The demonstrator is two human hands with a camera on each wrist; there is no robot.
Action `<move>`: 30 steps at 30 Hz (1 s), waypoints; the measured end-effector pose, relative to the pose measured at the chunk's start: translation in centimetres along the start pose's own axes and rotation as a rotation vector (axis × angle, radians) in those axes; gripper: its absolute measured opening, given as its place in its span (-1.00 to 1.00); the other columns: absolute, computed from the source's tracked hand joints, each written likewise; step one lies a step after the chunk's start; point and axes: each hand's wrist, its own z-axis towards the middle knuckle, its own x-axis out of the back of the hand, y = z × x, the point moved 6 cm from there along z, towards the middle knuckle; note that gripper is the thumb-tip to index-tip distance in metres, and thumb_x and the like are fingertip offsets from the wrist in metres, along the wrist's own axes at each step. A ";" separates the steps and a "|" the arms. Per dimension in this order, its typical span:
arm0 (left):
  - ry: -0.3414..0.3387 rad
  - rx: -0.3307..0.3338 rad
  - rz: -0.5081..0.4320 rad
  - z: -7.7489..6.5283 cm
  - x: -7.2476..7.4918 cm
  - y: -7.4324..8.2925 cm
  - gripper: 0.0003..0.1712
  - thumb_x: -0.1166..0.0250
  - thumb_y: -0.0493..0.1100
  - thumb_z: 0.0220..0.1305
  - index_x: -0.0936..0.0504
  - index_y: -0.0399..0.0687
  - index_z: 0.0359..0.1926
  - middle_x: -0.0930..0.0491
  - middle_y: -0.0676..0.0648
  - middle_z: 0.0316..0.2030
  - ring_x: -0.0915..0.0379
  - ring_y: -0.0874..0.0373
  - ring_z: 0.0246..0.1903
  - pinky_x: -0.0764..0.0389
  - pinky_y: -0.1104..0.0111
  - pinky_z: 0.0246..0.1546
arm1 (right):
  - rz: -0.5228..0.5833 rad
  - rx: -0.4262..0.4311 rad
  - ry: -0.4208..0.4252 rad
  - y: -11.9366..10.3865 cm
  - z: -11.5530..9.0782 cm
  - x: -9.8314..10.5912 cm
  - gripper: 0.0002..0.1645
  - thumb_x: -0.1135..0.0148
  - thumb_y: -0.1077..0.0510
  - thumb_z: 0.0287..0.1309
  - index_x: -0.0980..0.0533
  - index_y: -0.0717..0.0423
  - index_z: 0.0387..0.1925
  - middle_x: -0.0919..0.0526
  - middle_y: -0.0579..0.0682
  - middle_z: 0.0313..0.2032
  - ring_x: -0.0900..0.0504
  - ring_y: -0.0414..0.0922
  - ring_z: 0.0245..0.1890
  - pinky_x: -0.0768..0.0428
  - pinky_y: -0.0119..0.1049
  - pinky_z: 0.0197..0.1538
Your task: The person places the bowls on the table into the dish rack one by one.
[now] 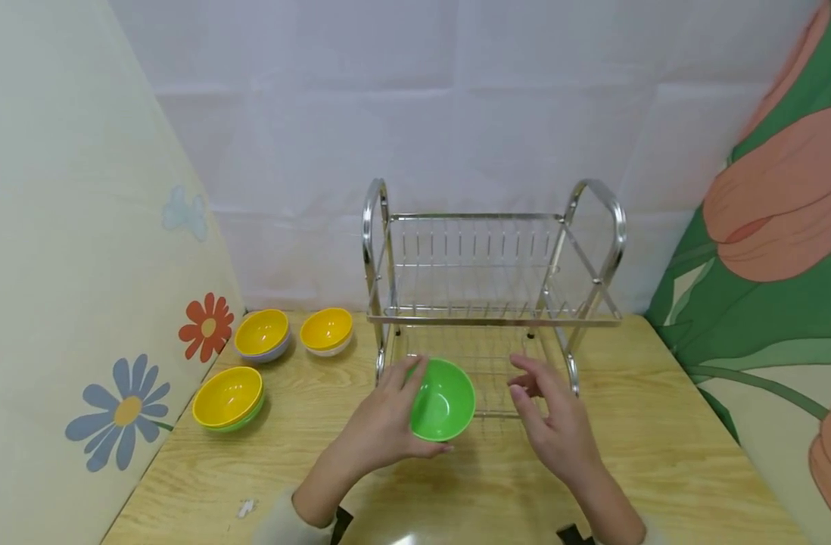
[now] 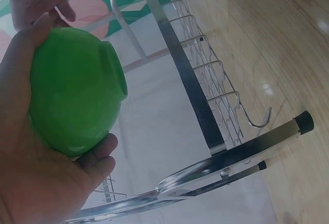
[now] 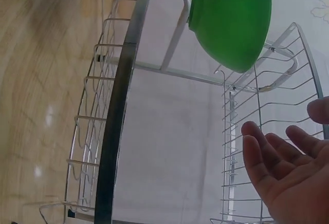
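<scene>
Curled round the side of a green bowl (image 1: 444,401), the left hand (image 1: 387,424) holds it tilted, just in front of the metal dish rack (image 1: 493,322). The right hand (image 1: 554,424), fingers loosely bent and spread, hovers near the bowl, apart from it. Yellow bowls (image 1: 228,396) sit on the wooden table (image 1: 667,431), left of the rack.

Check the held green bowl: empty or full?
Empty: the head view looks into the green bowl and shows only its bare inside.

A red flower (image 1: 207,327) adorns the left wall (image 1: 68,189).
</scene>
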 end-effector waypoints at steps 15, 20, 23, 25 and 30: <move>0.002 -0.022 -0.005 0.3 -0.5 0.5 0.52 -0.59 0.46 -0.30 -0.09 -0.13 0.58 -0.13 -0.10 0.50 -0.18 -0.09 0.43 -0.55 0.05 0.20 | 0.065 -0.189 -0.118 1.5 -1.1 -3.4 -0.55 -0.16 0.21 0.42 -0.45 0.14 0.29 -0.65 0.08 0.06 -0.69 -0.06 -0.10 -0.70 -0.16 -0.05; 0.003 -0.025 -0.005 0.4 -0.7 0.6 0.53 -0.59 0.47 -0.30 -0.09 -0.11 0.58 -0.13 -0.09 0.50 -0.22 -0.07 0.40 -0.57 0.05 0.18 | 0.118 -0.226 -0.144 1.6 -1.1 -4.4 -0.55 -0.11 0.19 0.46 -0.43 0.15 0.31 -0.61 0.14 0.15 -0.69 -0.02 -0.08 -0.70 -0.19 -0.06; 0.005 -0.035 -0.005 0.4 -0.7 0.6 0.53 -0.59 0.47 -0.30 -0.09 -0.12 0.58 -0.15 -0.11 0.49 -0.24 -0.07 0.39 -0.57 0.06 0.18 | 0.151 -0.251 -0.156 1.7 -1.1 -4.8 -0.55 -0.07 0.17 0.49 -0.41 0.16 0.33 -0.65 0.14 0.08 -0.71 -0.05 -0.13 -0.69 -0.24 -0.09; 0.008 -0.042 -0.002 0.5 -0.7 0.7 0.53 -0.59 0.47 -0.30 -0.09 -0.13 0.58 -0.15 -0.11 0.49 -0.24 -0.07 0.38 -0.56 0.06 0.20 | 0.181 -0.269 -0.162 1.7 -1.2 -5.1 -0.54 -0.04 0.17 0.51 -0.39 0.18 0.35 -0.65 0.13 0.08 -0.72 -0.08 -0.14 -0.69 -0.25 -0.08; 0.011 -0.053 -0.004 0.6 -0.7 1.0 0.53 -0.59 0.47 -0.31 -0.10 -0.14 0.57 -0.14 -0.10 0.49 -0.23 -0.08 0.38 -0.53 0.07 0.22 | 0.238 -0.305 -0.180 1.7 -1.3 -5.6 -0.51 0.01 0.13 0.54 -0.35 0.16 0.39 -0.52 0.19 0.28 -0.71 -0.03 -0.04 -0.68 -0.24 0.01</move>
